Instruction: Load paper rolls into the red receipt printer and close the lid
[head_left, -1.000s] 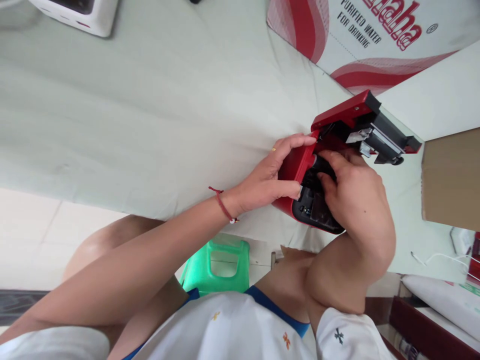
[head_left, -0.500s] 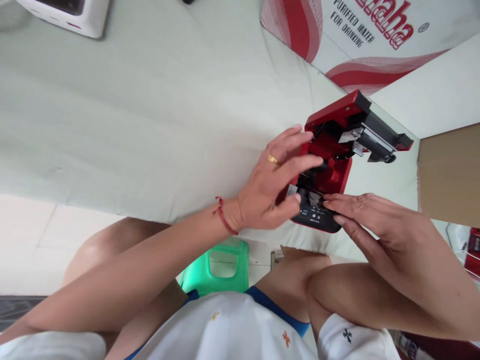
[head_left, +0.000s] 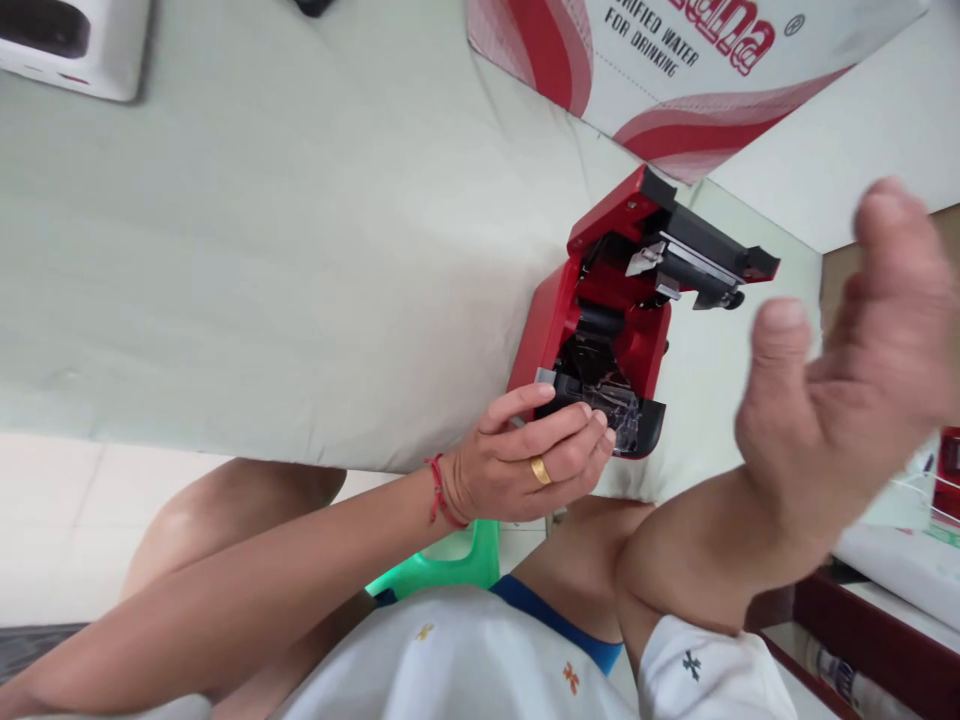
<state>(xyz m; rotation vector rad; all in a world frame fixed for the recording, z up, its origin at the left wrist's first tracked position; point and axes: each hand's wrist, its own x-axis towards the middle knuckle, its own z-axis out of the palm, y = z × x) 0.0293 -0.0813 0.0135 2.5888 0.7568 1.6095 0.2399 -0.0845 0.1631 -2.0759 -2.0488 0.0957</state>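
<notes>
A red and black machine that looks like a small label printer (head_left: 541,318) stands near the table's front edge. Its lid (head_left: 609,222) is tipped up, with a black roller and metal clips on the underside. Glossy dark film (head_left: 628,422) spreads over the front panel and into the interior. My left hand (head_left: 536,455), palm down with fingers stretched out, presses on the film at the front edge. Raised to the right of the printer, my right hand (head_left: 847,370) is slightly blurred, its thumb apart from the fingers and nothing in it.
Behind the printer is a white and red water carton (head_left: 540,60). A white device (head_left: 112,60) sits at the far left of the cloth-covered table (head_left: 262,250). Below the edge is a green plastic stool (head_left: 450,565). Dark red shelving (head_left: 855,640) stands at the lower right.
My right hand has left the front panel and risen to the right. My left hand has come down from the interior to the front edge. The film now covers the panel's printed markings.
</notes>
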